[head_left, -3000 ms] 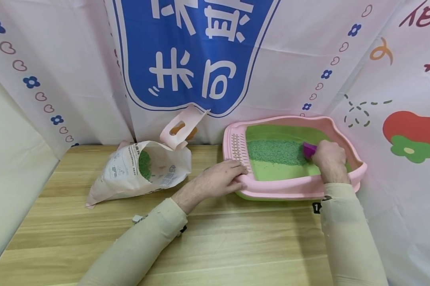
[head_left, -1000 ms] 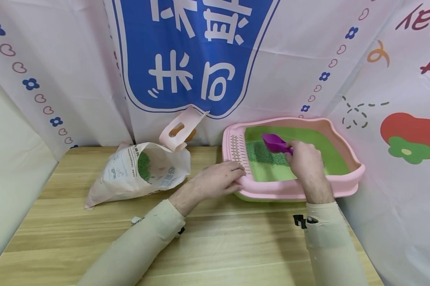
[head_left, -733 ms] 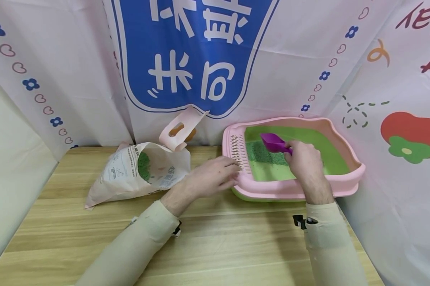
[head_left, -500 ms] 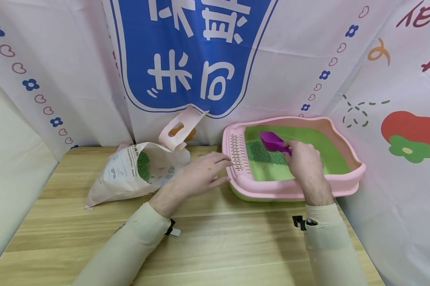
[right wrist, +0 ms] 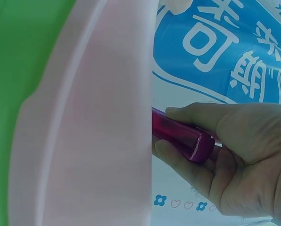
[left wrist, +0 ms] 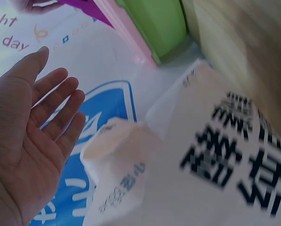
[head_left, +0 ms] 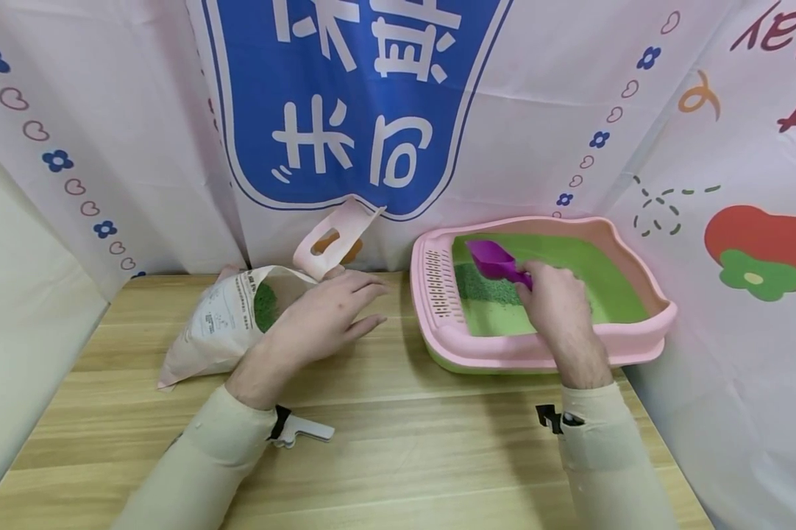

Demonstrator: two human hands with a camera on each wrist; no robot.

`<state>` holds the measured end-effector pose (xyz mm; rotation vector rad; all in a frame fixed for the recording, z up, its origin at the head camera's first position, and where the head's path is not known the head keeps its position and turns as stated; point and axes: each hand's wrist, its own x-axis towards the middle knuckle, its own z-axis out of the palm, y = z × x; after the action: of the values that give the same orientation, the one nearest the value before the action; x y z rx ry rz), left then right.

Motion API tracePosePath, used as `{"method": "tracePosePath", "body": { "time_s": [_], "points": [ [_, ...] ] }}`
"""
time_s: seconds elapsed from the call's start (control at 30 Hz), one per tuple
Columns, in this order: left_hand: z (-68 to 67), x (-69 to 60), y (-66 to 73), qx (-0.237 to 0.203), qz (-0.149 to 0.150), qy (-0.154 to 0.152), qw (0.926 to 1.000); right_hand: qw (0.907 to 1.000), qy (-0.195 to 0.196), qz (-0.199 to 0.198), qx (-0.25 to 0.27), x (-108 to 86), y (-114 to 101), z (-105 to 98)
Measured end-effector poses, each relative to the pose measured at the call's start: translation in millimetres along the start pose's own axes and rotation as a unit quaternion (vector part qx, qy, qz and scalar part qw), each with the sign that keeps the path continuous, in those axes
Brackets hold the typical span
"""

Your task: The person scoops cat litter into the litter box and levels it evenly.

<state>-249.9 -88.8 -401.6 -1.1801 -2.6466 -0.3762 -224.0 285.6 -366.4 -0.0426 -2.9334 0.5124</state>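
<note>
My right hand (head_left: 558,303) holds a purple scoop (head_left: 494,260) by its handle, above the litter tray (head_left: 537,352). Pink walls rise round the tray's green base, and green litter pellets (head_left: 487,290) lie in its left part. In the right wrist view the thumb and fingers pinch the scoop's handle (right wrist: 185,137). My left hand (head_left: 321,313) is held over the opening of a white litter bag (head_left: 212,331), hiding part of it. Its fingers are loosely extended and grip nothing, as the left wrist view also shows beside the bag (left wrist: 187,174). Green pellets show inside the bag.
A pale pink strip with a handle hole (head_left: 332,239) stands up from the bag's mouth against the printed cloth (head_left: 517,132). The wooden table (head_left: 398,442) runs along this cloth, with another printed cloth on the right.
My left hand let go of the tray's rim and moved left to the bag. My right hand lifted the scoop from the tray's right side and brought it left over the litter.
</note>
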Motion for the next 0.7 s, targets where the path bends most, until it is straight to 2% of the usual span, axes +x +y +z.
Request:
{"method": "tracePosePath", "body": {
  "time_s": [0.27,0.5,0.6,0.7],
  "points": [
    [-19.8,-18.3,-9.8,-0.010,0.001,0.038,0.9993,0.9998,0.011,-0.012,0.006,-3.3,-11,1],
    [-31.7,-36.0,-24.4,-0.007,0.022,0.117,0.9929,0.9996,0.016,-0.018,0.015,-4.2,-20,3],
    [-37.5,-43.5,-30.7,-0.002,0.016,0.139,0.9901,0.9993,0.021,-0.023,0.018,-4.7,-24,5],
    [-43.1,-50.8,-36.4,0.004,-0.006,0.150,0.9886,0.9991,0.030,-0.027,0.017,-5.6,-29,6]
  ]
}}
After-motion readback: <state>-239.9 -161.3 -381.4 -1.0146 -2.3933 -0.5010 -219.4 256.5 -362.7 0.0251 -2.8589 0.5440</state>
